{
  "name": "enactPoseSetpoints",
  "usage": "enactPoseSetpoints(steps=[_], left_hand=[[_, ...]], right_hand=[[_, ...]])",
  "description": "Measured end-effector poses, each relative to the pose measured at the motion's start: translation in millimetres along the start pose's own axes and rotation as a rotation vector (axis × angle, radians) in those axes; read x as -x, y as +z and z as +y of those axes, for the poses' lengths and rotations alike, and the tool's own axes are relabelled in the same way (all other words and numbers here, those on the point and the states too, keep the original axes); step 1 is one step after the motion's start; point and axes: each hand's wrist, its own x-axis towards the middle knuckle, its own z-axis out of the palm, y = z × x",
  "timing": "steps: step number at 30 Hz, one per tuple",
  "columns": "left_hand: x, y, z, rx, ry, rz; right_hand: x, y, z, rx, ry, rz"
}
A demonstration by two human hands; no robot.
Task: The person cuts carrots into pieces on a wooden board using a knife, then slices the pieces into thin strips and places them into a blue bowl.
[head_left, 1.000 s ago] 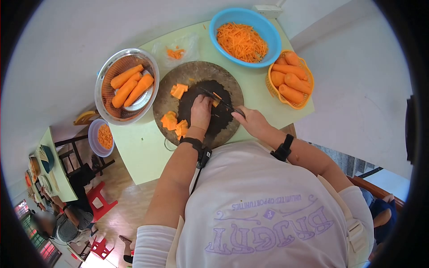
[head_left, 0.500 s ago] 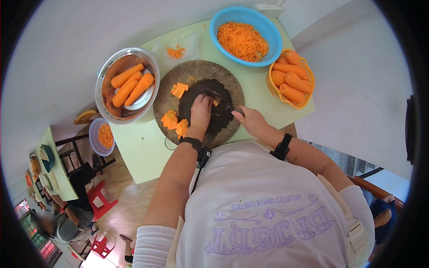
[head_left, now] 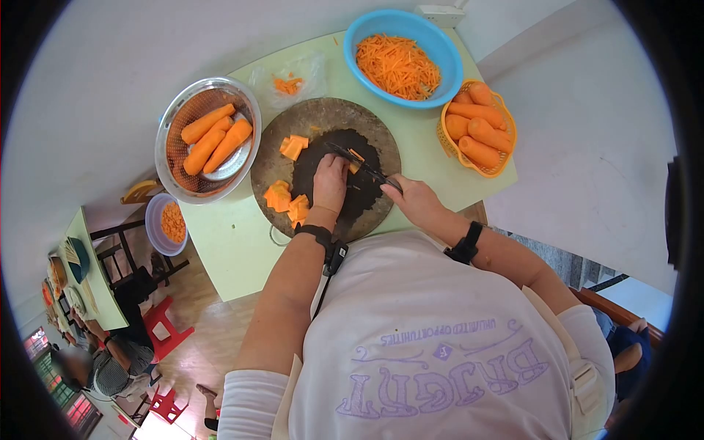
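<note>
Head view shows the left hand (head_left: 330, 185) and the right hand (head_left: 416, 198) apart, both working over the round board (head_left: 385, 143). The right hand is closed around the handle of the knife (head_left: 367, 169). The left hand has its fingers bent and gathered close to the blade; what is under the fingertips is hidden, so I cannot tell whether they grip something. Some orange slices (head_left: 355, 167) lie at the right side of the blade, near the middle of the board. Two cut pieces (head_left: 294, 147) are at the far left of the board, and more chunks (head_left: 278, 196) are at its near left.

It seems to me that slicing is the step in hand. A next cut would call for a steady left hand, fingertips kept behind the blade, and a small, even shift of the edge.

Beyond the board, to the right, the blue basin (head_left: 450, 55) holds shreds (head_left: 396, 67), and the basket (head_left: 490, 173) beside it holds whole carrots (head_left: 477, 115)
</note>
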Motion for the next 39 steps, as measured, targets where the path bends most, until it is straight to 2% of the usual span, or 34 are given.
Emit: enactPoseSetpoints(steps=[5, 13, 23, 32, 39], left_hand=[[0.3, -0.6, 0.8, -0.006, 0.001, -0.002], [-1.3, -0.9, -1.4, 0.011, 0.027, -0.008], [-0.4, -1.4, 0.4, -0.021, 0.000, -0.021], [-0.8, -1.5, -2.1, 0.000, 0.001, -0.011], [-1.0, -4.3, -7.1, 0.059, 0.060, -0.016]], right_hand=[[-6.6, 3.3, -1.0, 0.080, 0.039, -0.035], [-8.9, -2.6, 8.1, -0.101, 0.017, -0.049], [-1.0, -1.3, 0.9, -0.098, 0.004, -0.018], [-6.7, 2.6, -3.4, 0.022, 0.024, -0.007], [-11.7, 3.5, 14.2, -0.141, 0.062, -0.027]])
